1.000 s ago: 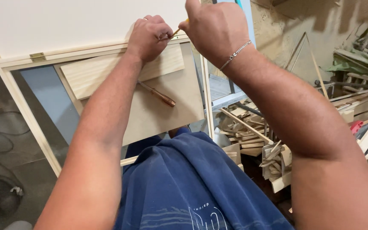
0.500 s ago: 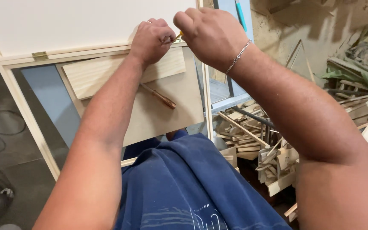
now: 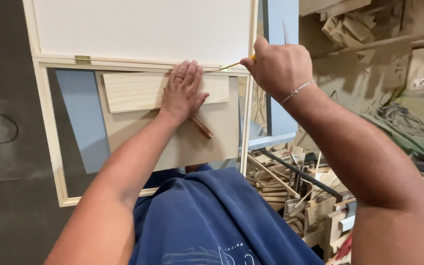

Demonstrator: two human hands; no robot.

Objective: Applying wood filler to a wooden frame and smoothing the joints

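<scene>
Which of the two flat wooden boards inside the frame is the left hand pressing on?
The left hand presses the smaller, paler pine board lying on top; the larger plywood panel lies beneath it, untouched.

Both forearms are bare, with no sleeves reaching into view. The left hand (image 3: 182, 92) wears a thin ring (image 3: 177, 78) on one finger. The right hand (image 3: 278, 66) has a slim silver chain bracelet (image 3: 298, 90) lying across the wrist. Below the arms, the person's lap is covered in dark blue fabric (image 3: 212, 221), soft and creased, with a faint pale printed design near the lower edge.
</scene>
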